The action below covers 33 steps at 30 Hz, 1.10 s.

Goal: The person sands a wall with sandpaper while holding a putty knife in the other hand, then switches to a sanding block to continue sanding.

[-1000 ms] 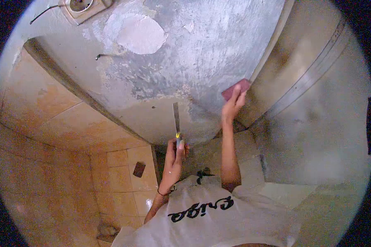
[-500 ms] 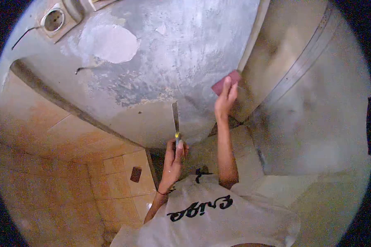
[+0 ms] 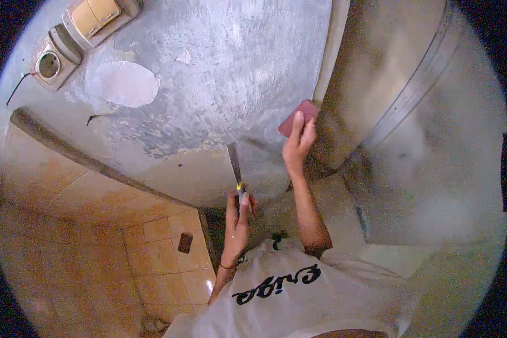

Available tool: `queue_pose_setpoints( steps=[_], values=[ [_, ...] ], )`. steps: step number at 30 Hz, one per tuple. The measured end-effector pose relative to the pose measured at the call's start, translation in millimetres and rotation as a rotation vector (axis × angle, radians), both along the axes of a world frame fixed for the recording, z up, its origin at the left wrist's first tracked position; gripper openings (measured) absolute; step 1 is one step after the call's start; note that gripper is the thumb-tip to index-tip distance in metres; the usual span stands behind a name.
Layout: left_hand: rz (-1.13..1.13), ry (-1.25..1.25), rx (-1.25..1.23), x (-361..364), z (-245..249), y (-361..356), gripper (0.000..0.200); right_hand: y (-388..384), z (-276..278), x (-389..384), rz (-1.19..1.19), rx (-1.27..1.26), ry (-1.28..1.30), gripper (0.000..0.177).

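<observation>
My left hand (image 3: pixel 240 217) is wrapped round the handle of a putty knife (image 3: pixel 234 159), whose blade points up toward the wall and overlaps its lower part in this view. Yellow shows at the base of the blade. In my right hand (image 3: pixel 299 143) is a flat maroon sanding pad (image 3: pixel 290 124), pinched between thumb and fingers at the wall's right edge. The grey wall (image 3: pixel 219 73) has a scraped, mottled surface. A round whitish patch of filler (image 3: pixel 130 84) stands out on its left part.
A wall socket (image 3: pixel 48 64) and a double switch (image 3: pixel 94 16) sit at upper left, with a dark wire (image 3: pixel 18 89) sticking out. Lower left, a dark brown rectangular block (image 3: pixel 185 243) lies on the orange tiles (image 3: pixel 159 228). A door frame (image 3: pixel 403 104) curves along the right.
The view has shifted, so the wall, socket and patch sit further left and more of the switch shows. My right hand with the sanding pad has moved slightly left and down in view.
</observation>
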State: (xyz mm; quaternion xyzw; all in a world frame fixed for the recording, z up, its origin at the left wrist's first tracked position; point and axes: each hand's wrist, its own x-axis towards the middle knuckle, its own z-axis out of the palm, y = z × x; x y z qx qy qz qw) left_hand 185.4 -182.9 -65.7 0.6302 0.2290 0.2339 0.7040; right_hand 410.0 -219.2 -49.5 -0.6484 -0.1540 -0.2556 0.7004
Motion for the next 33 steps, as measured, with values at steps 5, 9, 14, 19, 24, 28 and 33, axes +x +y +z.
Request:
queue_pose_setpoints(
  steps=[5,9,14,19,24,28,33],
  values=[
    [0.070,0.087,0.029,1,10,-7,0.029,4,24,-12,0.145,0.004,0.097,0.034],
    [0.110,0.064,-0.081,3,9,-10,0.031,7,9,-12,0.162,-0.040,-0.064,0.032],
    [0.068,0.076,-0.028,-4,1,-2,0.030,1,34,-12,0.055,0.050,0.008,0.030],
    [0.039,0.089,-0.031,-11,-8,2,0.031,22,-4,-22,0.125,-0.183,-0.301,0.022],
    [0.083,0.112,0.028,-26,10,5,0.029,20,7,-30,0.089,0.006,0.165,0.032],
    [0.080,0.079,0.029,-40,7,12,0.030,45,-1,-48,0.166,-0.125,-0.166,0.029],
    [0.052,0.064,-0.034,-58,2,32,0.032,41,-5,-54,0.130,-0.116,-0.008,0.029]
  ],
)
